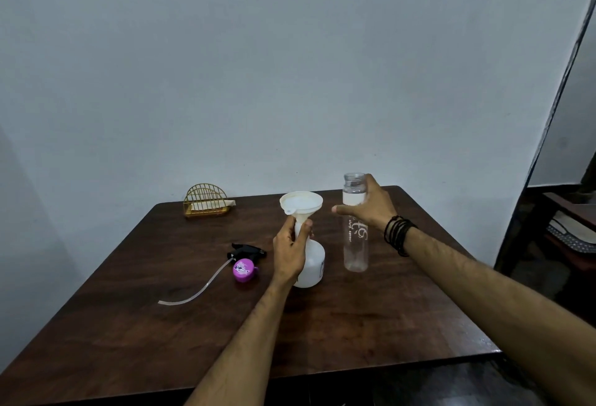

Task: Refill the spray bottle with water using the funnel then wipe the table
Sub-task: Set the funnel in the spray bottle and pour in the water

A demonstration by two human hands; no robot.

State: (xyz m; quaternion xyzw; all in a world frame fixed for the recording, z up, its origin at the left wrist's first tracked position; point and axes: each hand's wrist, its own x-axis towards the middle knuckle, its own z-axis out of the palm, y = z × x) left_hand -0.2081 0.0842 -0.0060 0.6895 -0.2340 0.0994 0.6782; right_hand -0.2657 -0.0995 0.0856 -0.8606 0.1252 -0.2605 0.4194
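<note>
The left hand [292, 244] is closed around the neck of the one spray bottle [311, 265], which stands mid-worktop [129, 325] with the single funnel [301, 204] seated in it. The right hand [367, 204] grips the one clear water bottle [354, 244] high, near its open mouth. That bottle looks light, smooth and likely slippery, so a grip lower on the body would probably steady the pour.
</note>
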